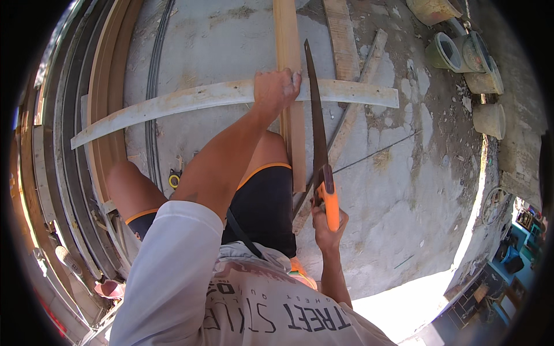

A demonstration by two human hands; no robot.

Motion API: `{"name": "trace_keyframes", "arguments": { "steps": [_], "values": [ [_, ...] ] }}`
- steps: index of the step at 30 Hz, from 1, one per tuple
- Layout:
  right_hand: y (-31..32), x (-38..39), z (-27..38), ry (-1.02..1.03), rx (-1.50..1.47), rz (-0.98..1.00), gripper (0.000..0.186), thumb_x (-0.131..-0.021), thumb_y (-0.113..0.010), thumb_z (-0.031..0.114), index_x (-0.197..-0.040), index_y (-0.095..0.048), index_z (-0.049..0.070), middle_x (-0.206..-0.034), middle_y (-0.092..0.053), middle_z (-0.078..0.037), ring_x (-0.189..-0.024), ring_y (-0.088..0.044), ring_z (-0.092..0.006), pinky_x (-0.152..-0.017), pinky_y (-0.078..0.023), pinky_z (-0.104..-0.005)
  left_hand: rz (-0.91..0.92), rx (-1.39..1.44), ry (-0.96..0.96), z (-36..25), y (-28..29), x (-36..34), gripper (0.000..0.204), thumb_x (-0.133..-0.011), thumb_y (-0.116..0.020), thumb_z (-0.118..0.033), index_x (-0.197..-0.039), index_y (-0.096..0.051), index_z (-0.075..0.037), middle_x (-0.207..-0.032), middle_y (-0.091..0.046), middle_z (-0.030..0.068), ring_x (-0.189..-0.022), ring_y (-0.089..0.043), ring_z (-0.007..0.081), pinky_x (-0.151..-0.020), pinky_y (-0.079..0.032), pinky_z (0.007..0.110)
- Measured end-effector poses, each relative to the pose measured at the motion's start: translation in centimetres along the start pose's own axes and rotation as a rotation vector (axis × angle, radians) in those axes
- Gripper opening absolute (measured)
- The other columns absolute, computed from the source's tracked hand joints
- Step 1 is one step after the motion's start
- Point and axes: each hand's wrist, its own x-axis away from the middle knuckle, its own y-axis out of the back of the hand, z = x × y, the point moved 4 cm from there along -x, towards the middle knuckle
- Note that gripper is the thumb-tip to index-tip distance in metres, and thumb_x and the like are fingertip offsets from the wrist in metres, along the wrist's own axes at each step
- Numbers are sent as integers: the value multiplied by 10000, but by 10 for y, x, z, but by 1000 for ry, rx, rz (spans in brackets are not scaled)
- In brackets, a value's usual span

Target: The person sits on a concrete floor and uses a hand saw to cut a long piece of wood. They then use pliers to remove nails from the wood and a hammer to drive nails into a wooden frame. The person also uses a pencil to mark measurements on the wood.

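My left hand (276, 87) grips a long, whitish wooden strip (173, 99), lying crosswise on a tan timber beam (288, 34), with its fingers at the beam's right edge. My right hand (328, 222) is closed on the orange handle of a handsaw (330, 202). The long dark blade points forward and lies across the strip just right of the beam; whether it touches the wood I cannot tell. My bent knee is beside the beam, below the strip. A small yellow-and-black tape measure (175, 177) lies on the concrete to the left of my left forearm.
Stacked boards and metal lengths (104, 69) run along the left. Loose planks (340, 34) and a thin rod (375, 154) lie on the concrete floor (398, 196). Several buckets (441, 52) stand at the upper right. Assorted items (513, 254) are at the lower right rim.
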Motion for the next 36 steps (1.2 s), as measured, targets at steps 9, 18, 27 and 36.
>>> {"name": "trace_keyframes", "arguments": {
  "steps": [9,18,27,36],
  "values": [
    [-5,-39,16,-53,-37,-30,85,-922,-667,49,-889,-691,-26,-728,-620,31,-682,-575,-55,-629,-477,-266,46,21,6,-10,-7,3,463,-1057,-553,-397,-771,-744,-88,-680,-719,209,-640,-716,405,-708,-517,525],
    [22,76,-6,93,123,-159,268,-854,-604,28,-1054,-752,-73,-693,-629,-17,-610,-559,-71,-601,-507,-261,47,25,31,-5,-3,5,452,-1055,-555,-388,-788,-757,-84,-684,-724,201,-630,-713,396,-697,-517,515],
    [-22,-64,44,40,-58,-28,84,-921,-646,34,-856,-643,-20,-670,-516,54,-610,-451,-44,-545,-374,-269,70,18,6,-6,-4,6,460,-1064,-535,-397,-835,-765,-72,-705,-731,204,-644,-708,409,-704,-506,516],
    [22,55,7,55,69,-84,242,-904,-612,31,-1090,-735,-62,-676,-603,12,-593,-540,-59,-564,-452,-242,45,25,25,-2,-5,3,452,-1063,-534,-392,-823,-763,-84,-688,-721,206,-625,-702,414,-711,-507,514]
  ]
}}
